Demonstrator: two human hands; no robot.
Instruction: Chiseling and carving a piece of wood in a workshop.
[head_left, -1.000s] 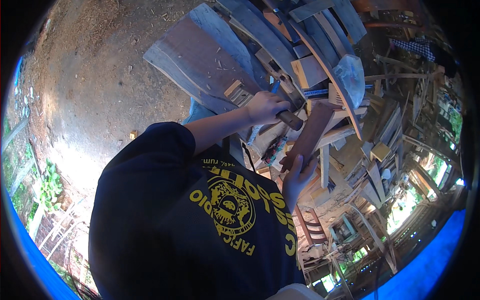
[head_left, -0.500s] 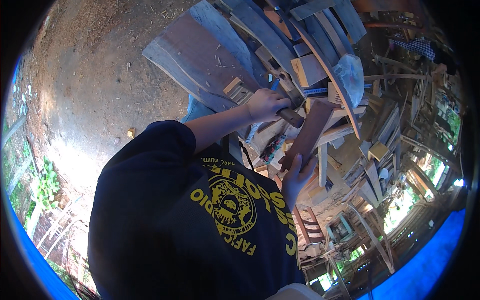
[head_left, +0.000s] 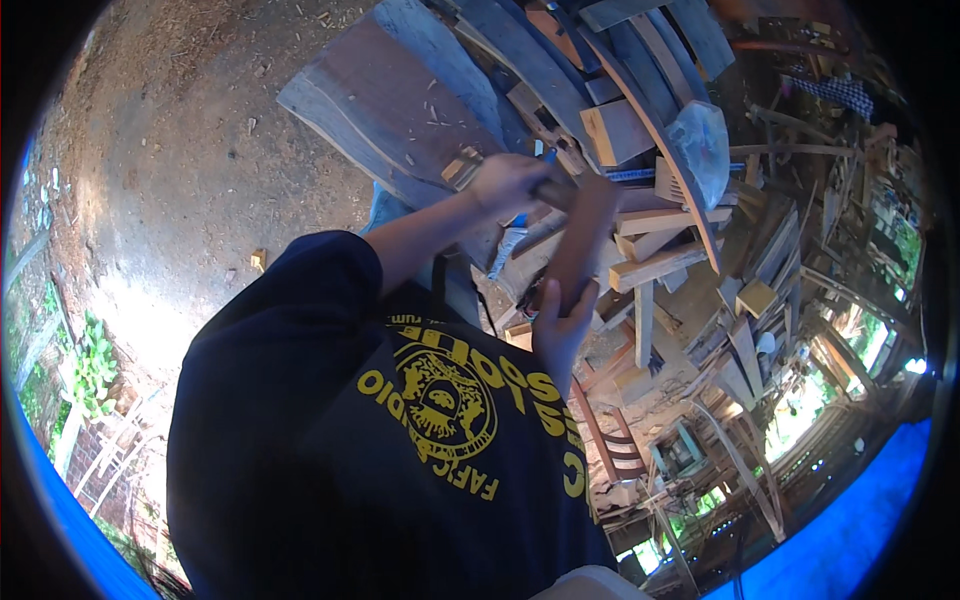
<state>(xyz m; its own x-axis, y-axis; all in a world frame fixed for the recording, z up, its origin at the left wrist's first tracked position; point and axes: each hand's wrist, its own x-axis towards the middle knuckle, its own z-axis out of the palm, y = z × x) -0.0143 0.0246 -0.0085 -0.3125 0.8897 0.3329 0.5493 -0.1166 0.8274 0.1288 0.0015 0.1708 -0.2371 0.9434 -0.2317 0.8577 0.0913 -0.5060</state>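
My left hand (head_left: 505, 182) is closed on a dark, thick wooden piece (head_left: 553, 197), its shape blurred by motion, above the large plank (head_left: 380, 105). My right hand (head_left: 560, 322) grips the lower end of a reddish-brown board (head_left: 577, 245), which slants up to meet or overlap the dark piece; whether they touch I cannot tell. Just left of my left hand lies a small pale wooden item (head_left: 458, 168) on the plank, partly hidden. A blue item shows behind my hands, mostly covered.
Stacked boards (head_left: 540, 60), a long curved strip (head_left: 665, 150) and a clear plastic bag (head_left: 697, 150) lie beyond my hands. Offcuts (head_left: 755, 300) pile at the right, near a wooden chair (head_left: 610, 440). Dirt floor (head_left: 180, 160) with shavings spreads at the left; checked cloth (head_left: 830, 92) shows upper right.
Both hands have moved up and to the left. The reddish-brown board has swung up with my right hand toward the piece in my left hand and is now motion-blurred.
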